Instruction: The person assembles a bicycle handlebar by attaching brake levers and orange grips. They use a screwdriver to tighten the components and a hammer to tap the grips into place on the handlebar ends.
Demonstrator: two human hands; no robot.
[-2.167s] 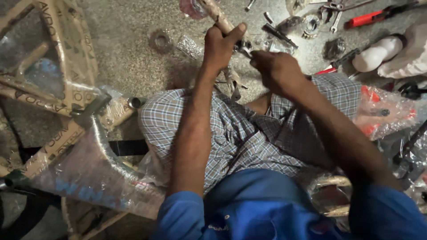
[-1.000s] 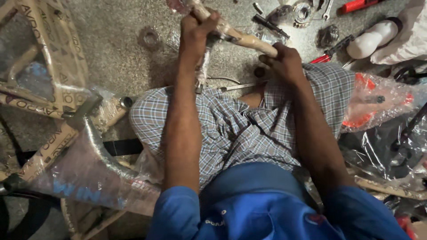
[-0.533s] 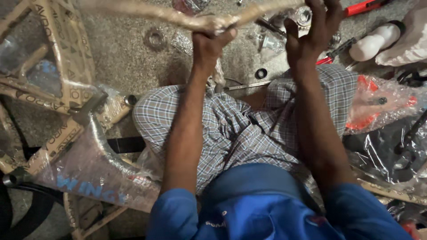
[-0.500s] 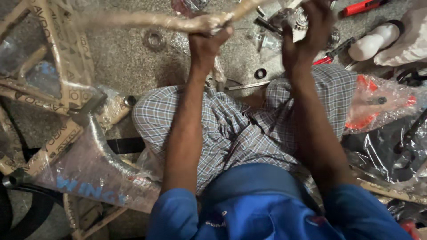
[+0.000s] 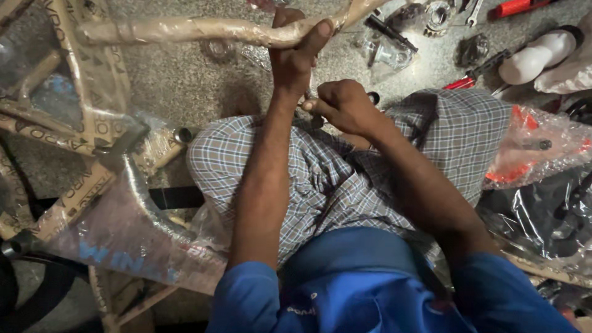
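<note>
My left hand [image 5: 295,58] grips a long curved bar wrapped in brown paper and plastic [image 5: 185,29], held across the top of the view. My right hand [image 5: 342,106] is lower, just right of the left wrist, with its fingers pinched together on something small that I cannot make out. Both arms reach forward over my checked-cloth lap [image 5: 320,179].
A plastic-wrapped bicycle frame [image 5: 117,228] lies on the left over the concrete floor [image 5: 185,86]. Loose metal parts [image 5: 438,12], a red-handled tool [image 5: 515,7] and a screwdriver [image 5: 472,74] lie at upper right. A red part in a plastic bag [image 5: 536,148] sits at right.
My right hand has let go of the bar and dropped down beside my left wrist. The left hand still holds the bar, which now lies more level.
</note>
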